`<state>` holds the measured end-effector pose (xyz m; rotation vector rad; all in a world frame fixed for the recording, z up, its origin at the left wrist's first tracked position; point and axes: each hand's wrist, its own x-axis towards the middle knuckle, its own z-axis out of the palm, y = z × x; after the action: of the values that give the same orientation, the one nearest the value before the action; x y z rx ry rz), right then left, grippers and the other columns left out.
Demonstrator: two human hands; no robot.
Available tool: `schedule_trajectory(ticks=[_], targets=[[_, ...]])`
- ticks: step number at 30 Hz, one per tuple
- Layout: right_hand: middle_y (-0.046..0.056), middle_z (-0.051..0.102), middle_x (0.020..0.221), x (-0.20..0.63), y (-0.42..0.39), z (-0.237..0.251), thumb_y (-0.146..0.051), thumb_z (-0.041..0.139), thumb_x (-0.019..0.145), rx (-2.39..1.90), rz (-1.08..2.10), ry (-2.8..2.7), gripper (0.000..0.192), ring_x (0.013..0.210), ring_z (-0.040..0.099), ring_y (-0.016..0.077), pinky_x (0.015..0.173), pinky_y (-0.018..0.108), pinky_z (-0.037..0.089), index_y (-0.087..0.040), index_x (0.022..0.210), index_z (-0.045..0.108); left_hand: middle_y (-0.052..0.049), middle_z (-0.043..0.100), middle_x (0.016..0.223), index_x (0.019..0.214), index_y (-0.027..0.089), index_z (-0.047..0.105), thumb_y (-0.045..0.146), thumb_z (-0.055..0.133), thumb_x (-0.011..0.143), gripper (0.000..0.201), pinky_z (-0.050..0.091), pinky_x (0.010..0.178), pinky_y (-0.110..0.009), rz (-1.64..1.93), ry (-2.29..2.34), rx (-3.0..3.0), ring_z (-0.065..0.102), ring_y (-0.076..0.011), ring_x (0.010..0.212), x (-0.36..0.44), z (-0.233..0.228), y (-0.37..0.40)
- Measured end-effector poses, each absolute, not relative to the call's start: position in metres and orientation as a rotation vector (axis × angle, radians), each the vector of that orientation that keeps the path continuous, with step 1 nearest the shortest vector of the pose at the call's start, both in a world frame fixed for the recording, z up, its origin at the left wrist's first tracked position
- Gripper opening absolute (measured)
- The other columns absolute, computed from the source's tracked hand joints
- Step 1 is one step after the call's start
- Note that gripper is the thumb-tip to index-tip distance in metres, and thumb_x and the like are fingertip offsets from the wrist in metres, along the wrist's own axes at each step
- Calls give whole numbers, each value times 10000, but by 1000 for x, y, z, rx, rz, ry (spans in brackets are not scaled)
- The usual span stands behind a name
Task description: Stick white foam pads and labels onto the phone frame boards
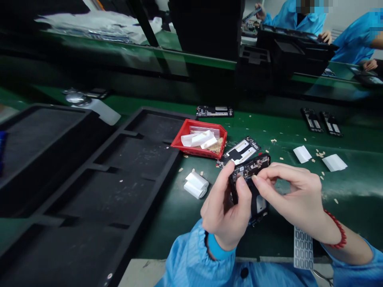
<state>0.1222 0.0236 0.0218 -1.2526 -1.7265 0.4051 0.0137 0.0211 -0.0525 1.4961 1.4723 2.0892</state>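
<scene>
My left hand [223, 207] grips a black phone frame with its circuit board exposed [250, 166], held tilted above the green mat [353, 191]. My right hand [295, 193] pinches at the upper part of the same frame with thumb and forefinger; whether a small part sits between those fingertips is too small to tell. A second opened phone frame [241, 150] lies on the mat just behind the held one. A red bin [200, 138] with white pieces and tan scraps stands behind that. A folded white piece [196, 184] lies left of my left hand.
Black foam trays [125, 175] fill the left side. More phone frames [214, 111] [321, 120] lie farther back, white pads [334, 162] and tan scraps at right. A perforated sticker sheet [303, 247] hangs off the near edge. Other people in blue coats [295, 18] work across the bench.
</scene>
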Motion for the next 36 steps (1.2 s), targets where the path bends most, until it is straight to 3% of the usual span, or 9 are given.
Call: schedule_trajectory(ticks=[10, 19, 29, 32, 34, 36], targets=[[-30, 621, 553, 120, 23, 20, -116, 642, 854, -1249, 402, -1699, 232, 481, 555, 101, 458, 226, 490, -218, 649, 612, -74, 811, 971, 1187, 144, 707, 139, 710, 814, 373, 658, 665, -271, 2133, 1463, 1522, 785, -197, 730, 13, -44, 21], [-35, 593, 563, 120, 21, 20, -92, 642, 861, -1223, 458, -1689, 224, 497, 536, 88, 463, 212, 466, -201, 670, 600, -40, 815, 940, 1200, 169, 705, 90, 783, 726, 487, 653, 651, -249, 2173, 1446, 1506, 774, -174, 686, 15, -44, 22], [-26, 634, 588, 130, 20, 19, -116, 698, 846, -1259, 483, -1664, 197, 526, 566, 108, 485, 249, 479, -213, 686, 637, -43, 817, 974, 1250, 184, 693, 76, 790, 740, 531, 648, 673, -229, 2103, 1468, 1574, 775, -159, 704, 13, -47, 21], [5, 694, 749, 137, 23, 18, -138, 725, 840, -1244, 419, -1575, 100, 688, 655, 147, 653, 295, 569, -228, 827, 684, -32, 818, 995, 1254, 196, 697, 32, 786, 716, 570, 642, 703, -205, 2112, 1433, 1559, 778, -149, 726, 12, -45, 21], [51, 728, 1031, 140, 27, 15, -171, 776, 805, -1210, 489, -1532, 259, 951, 702, 192, 846, 336, 597, -231, 1038, 680, -27, 818, 994, 1253, 196, 698, 13, 779, 707, 581, 641, 706, -200, 2116, 1425, 1559, 779, -147, 724, 12, -44, 22], [65, 718, 1166, 141, 31, 9, -193, 792, 798, -1172, 706, -1509, 412, 1066, 706, 201, 910, 333, 603, -233, 1174, 628, -30, 819, 981, 1224, 188, 712, 26, 781, 712, 542, 644, 684, -203, 2101, 1448, 1561, 780, -152, 709, 12, -44, 22]])
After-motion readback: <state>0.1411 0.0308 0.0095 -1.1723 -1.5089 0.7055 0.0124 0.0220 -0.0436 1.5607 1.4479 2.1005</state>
